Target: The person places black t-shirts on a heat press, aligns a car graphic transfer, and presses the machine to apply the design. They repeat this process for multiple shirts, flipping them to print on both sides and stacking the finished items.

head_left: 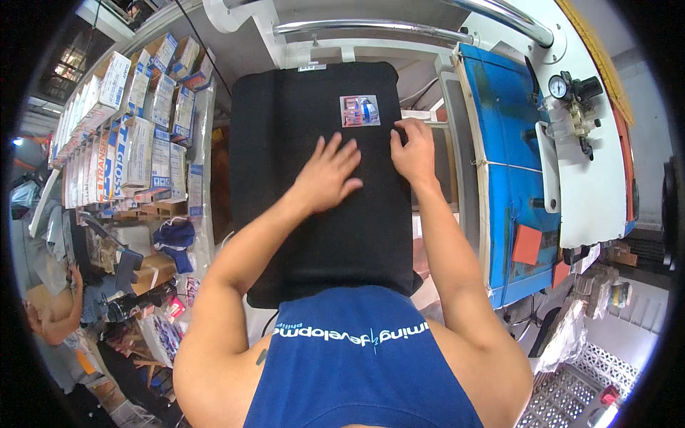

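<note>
A black cloth garment (321,235) lies spread over a flat bed in front of me, with a small white label at its far edge. On its upper right part sits a small rectangular transfer print (360,111) in red, blue and silvery white. My left hand (330,175) rests palm down over the cloth, just below and left of the print, fingers apart. Over the cloth's right edge, below and right of the print, is my right hand (416,151). Its fingers are loosely bent with the thumb apart, and I see nothing held in it.
A white press machine with chrome bars (378,28) stands behind the bed. To the right are a blue panel (506,128) and a pressure gauge (559,87). Stacked cardboard boxes (135,153) fill the left side. Another person's arm (68,314) shows at the far left.
</note>
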`<state>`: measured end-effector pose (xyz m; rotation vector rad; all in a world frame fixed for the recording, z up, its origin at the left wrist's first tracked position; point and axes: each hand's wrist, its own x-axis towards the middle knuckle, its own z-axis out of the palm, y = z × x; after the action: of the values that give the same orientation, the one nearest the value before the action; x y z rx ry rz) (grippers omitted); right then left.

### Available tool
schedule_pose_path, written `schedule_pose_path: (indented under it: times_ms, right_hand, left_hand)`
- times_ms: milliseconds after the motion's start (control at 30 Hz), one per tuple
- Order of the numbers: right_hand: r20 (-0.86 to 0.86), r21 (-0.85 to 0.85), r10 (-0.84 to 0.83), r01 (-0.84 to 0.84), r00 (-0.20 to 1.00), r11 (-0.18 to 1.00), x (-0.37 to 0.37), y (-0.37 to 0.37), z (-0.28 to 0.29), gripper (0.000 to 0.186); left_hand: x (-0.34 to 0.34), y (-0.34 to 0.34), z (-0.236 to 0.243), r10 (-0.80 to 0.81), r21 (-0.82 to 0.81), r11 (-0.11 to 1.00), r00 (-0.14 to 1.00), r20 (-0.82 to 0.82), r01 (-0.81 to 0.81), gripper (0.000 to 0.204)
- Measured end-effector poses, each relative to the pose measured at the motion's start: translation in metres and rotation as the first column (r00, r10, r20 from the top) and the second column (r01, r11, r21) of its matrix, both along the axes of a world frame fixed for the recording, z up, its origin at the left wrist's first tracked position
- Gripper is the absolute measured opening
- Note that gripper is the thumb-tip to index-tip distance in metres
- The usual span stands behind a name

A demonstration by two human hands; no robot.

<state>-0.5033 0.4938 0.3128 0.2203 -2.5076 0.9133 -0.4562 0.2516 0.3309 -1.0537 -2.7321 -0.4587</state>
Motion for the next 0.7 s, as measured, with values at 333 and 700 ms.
schedule_pose_path:
  times_ms: [333, 700]
  right_hand:
    - [0.018, 0.258, 0.168, -0.167, 0.986, 0.952, -0.016, -0.026, -0.014, 0.032]
    - [-0.002, 0.277, 0.204, -0.196, 0.979, 0.941, 0.001, -0.025, -0.02, 0.031]
  left_hand:
    - [-0.045, -0.009, -0.006, 0.142, 0.153, 0.979, 0.989, -0.045, -0.134, 0.039]
    - [-0.042, -0.016, -0.041, 0.139, 0.11, 0.984, 0.99, 0.021, -0.141, 0.048]
